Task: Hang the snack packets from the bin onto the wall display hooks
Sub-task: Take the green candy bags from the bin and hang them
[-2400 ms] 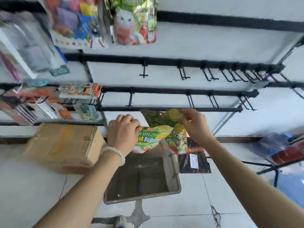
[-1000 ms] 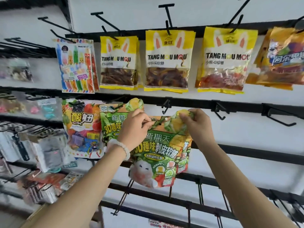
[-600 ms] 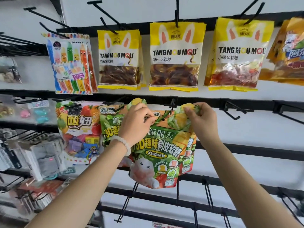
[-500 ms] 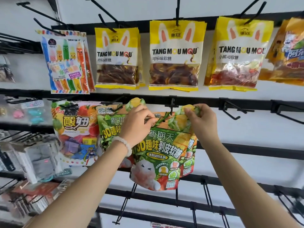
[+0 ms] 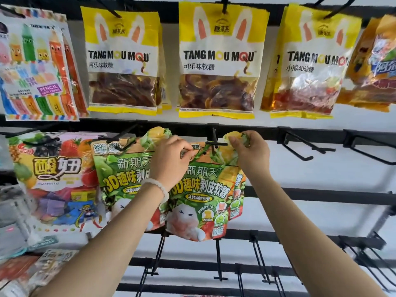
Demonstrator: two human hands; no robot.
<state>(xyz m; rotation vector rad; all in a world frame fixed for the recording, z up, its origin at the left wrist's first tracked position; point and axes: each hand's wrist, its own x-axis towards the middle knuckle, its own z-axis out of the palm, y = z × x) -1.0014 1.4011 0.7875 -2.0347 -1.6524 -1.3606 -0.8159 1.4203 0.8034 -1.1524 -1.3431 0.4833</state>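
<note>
A green snack packet with a white cartoon animal hangs between both my hands at the middle rail. My left hand pinches its top left corner. My right hand pinches its top right corner. The packet's top edge sits right at a black display hook, whose tip shows just in front of it. A matching green packet hangs on the hook to the left, partly behind my left forearm. The bin is out of view.
Three yellow rabbit-ear packets hang on the rail above, with a pencil-candy pack at left. A fruit-candy packet hangs at middle left. Bare hooks stick out to the right, and more bare hooks line the lower rails.
The view swung up from the bin on the floor to the wall. Both hands raised the green packet to the middle rail and brought its top edge to the hook.
</note>
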